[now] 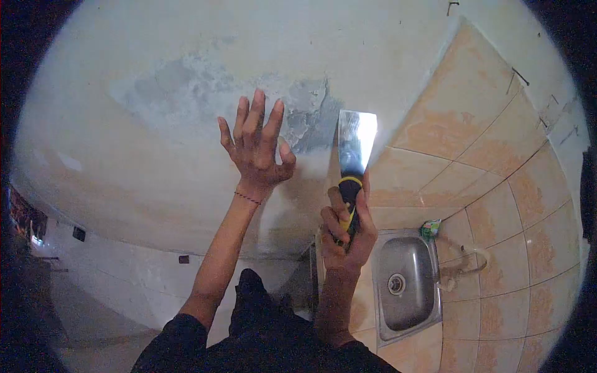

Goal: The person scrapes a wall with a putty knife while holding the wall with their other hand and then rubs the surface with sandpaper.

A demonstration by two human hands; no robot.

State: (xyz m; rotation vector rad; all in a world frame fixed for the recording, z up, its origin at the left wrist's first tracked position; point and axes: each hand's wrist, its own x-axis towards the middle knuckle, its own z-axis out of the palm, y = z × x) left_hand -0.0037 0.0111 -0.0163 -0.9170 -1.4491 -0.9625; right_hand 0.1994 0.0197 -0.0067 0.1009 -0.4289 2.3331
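Observation:
In my right hand (348, 233) is a putty knife (357, 143) with a wide shiny metal blade and a black and yellow handle. Its blade points up and stands close to the wall; whether it touches cannot be made out. My left hand (258, 143) is spread with fingers apart, held in front of or against the wall (186, 168), and holds nothing. Just above and right of it lies a grey patch of peeling, flaking paint (305, 105), with a cracked edge near the blade. A paler worn area (174, 84) spreads to the left.
A steel sink (407, 283) is set in a tiled counter at the lower right. By its corner stands a small green packet (430, 229), and a tap (466, 270) is behind it. Orange-patterned tiles (497, 217) cover the right wall. Nails (521, 77) stick out above them.

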